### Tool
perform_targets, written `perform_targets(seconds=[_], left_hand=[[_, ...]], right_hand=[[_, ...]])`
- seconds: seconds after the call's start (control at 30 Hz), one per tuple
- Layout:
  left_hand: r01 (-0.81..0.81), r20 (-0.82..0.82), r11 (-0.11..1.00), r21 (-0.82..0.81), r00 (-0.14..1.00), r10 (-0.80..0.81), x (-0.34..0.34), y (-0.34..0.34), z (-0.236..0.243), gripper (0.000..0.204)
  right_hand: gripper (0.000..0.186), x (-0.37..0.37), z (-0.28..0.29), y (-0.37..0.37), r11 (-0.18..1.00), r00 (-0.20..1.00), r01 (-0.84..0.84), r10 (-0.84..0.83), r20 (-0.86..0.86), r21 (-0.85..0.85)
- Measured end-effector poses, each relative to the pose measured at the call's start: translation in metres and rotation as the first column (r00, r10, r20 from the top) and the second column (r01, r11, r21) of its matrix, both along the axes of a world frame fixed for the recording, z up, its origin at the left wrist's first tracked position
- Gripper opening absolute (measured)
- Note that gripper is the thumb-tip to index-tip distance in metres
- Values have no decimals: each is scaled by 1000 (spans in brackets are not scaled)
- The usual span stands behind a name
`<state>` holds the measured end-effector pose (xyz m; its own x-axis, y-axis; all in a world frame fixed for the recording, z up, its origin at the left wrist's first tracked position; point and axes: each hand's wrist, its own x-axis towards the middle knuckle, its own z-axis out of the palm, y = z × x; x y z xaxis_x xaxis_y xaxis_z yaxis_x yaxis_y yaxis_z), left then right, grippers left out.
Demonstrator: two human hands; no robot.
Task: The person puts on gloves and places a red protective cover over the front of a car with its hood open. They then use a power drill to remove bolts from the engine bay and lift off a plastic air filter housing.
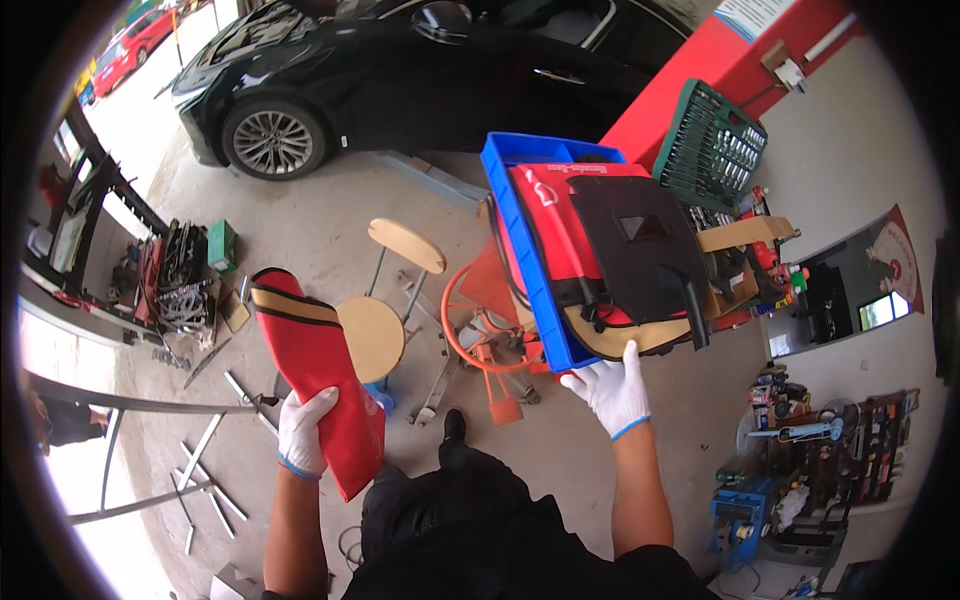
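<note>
My left hand (pixel 305 430), in a white glove with a blue cuff, is closed on a folded red cover (pixel 322 365). Black and tan bands run along the cover's upper end. My right hand (pixel 612 395), gloved likewise, has its fingers apart at the near corner of a blue tray (pixel 530 260). Its fingertips touch or nearly touch the tan edge (pixel 625 338) of a red cover (pixel 548 215) lying in the tray. A black panel-like piece (pixel 645 235) lies over that red cover.
A round-seated chair (pixel 372 335) and an orange wheel-shaped ring (pixel 450 320) stand ahead. Beyond is a black car (pixel 400 85) with its hood raised. A green socket set case (pixel 712 140) stands open behind the tray. Metal bars (pixel 205 465) lie at left; a cluttered shelf (pixel 850 450) is at right.
</note>
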<state>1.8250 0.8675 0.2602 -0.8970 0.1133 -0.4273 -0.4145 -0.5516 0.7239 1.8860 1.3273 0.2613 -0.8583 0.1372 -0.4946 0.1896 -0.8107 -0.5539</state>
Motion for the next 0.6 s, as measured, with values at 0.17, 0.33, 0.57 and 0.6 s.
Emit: perform_targets(seconds=[0.17, 0.33, 0.57, 0.6], left_hand=[[-114, -358, 989, -95, 931, 73, -50, 38, 133, 41], [-32, -577, 968, 249, 798, 174, -91, 141, 236, 44], [283, -296, 943, 172, 928, -225, -177, 326, 131, 23], [336, -191, 941, -46, 921, -339, -176, 338, 112, 23]], right_hand=[[64, -28, 4, -14, 970, 969, 244, -244, 47, -9], [56, -30, 12, -12, 939, 940, 334, -326, 99, -84], [54, -29, -1, -5, 960, 963, 266, -262, 58, -87], [55, -28, -5, -1, 966, 970, 242, -238, 57, -91]])
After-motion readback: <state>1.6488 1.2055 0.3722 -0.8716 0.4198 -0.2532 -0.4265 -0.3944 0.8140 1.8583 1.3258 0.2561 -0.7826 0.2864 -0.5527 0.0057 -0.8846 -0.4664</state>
